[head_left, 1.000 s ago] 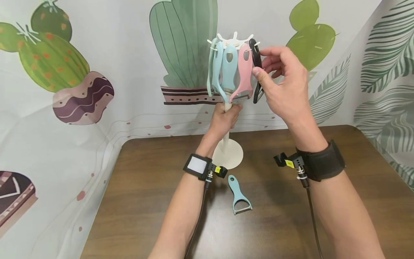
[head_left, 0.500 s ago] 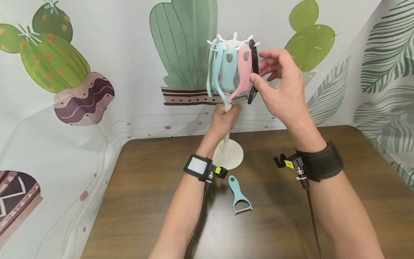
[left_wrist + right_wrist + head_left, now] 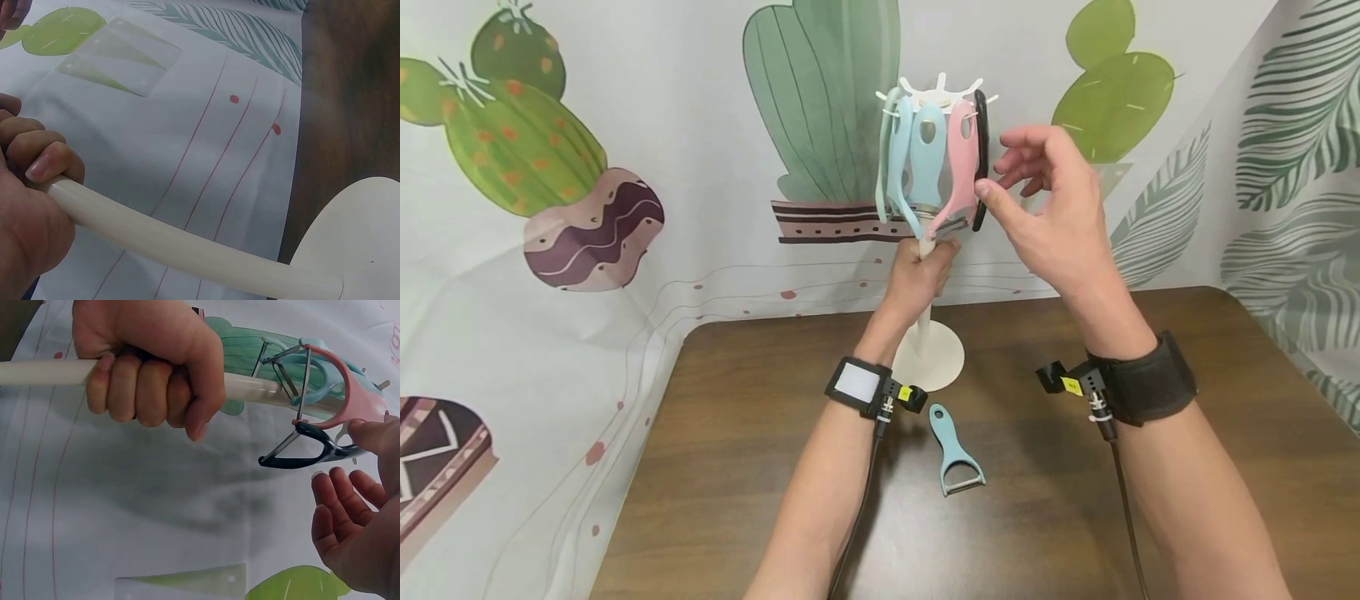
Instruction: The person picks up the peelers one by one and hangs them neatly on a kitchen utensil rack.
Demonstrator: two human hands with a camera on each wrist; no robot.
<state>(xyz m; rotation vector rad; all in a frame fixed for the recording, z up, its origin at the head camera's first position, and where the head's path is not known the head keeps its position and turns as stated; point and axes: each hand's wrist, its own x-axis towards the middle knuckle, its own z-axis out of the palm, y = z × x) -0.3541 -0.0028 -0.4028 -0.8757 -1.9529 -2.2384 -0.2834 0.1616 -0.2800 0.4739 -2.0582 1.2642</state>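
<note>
In the head view my left hand (image 3: 916, 279) grips the cream pole of a rack (image 3: 938, 358) just below the hanging peelers. The left wrist view shows its fingers curled round that pole (image 3: 156, 237). A black peeler (image 3: 982, 167) hangs on the rack's right side. Beside it is my right hand (image 3: 1060, 212), fingers spread and loosely bent. The thumb tip is at the black peeler's near side; whether it touches I cannot tell. In the right wrist view the other fingers stand apart from the black peeler (image 3: 287, 464). A pink peeler (image 3: 962, 158) hangs to its left.
Light blue peelers (image 3: 928, 150) and a green one (image 3: 886, 158) also hang from the white hooks (image 3: 942, 83). One blue peeler (image 3: 946, 433) lies on the brown table (image 3: 737, 467) before the rack. A cactus-print cloth (image 3: 700, 167) stands behind.
The black peeler has swung left from a tilted position to hang nearly straight. My right hand has eased slightly down, its fingers coming away from the peeler. The left hand keeps its grip.
</note>
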